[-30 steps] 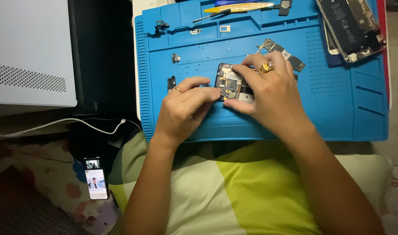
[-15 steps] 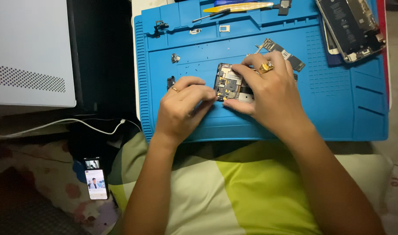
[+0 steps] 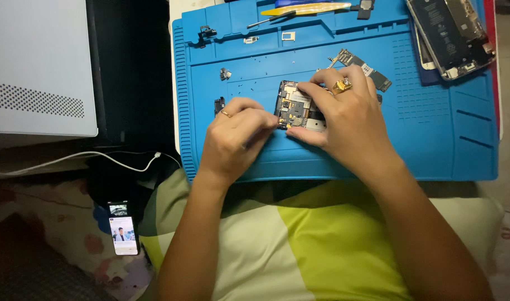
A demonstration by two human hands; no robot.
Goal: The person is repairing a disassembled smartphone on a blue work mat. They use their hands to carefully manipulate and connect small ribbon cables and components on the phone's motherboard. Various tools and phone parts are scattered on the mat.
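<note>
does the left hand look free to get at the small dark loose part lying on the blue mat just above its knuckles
Probably yes. The small dark loose part lies uncovered on the blue silicone work mat, close by the left hand, with nothing between. That hand is busy at the opened phone board, though.

Matt blue rubbery mat (image 3: 433, 134); glinting metal circuit board (image 3: 291, 106); shiny gold ring (image 3: 342, 86).

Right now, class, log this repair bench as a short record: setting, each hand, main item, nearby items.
Setting: blue repair mat over a yellow-green cushion
Left hand: fingers pinched at the circuit board's left edge
Right hand: ringed, steadying the circuit board
Main item: small circuit board on the mat
Nearby: opened phone top right, yellow pry tool, lit phone lower left
</note>
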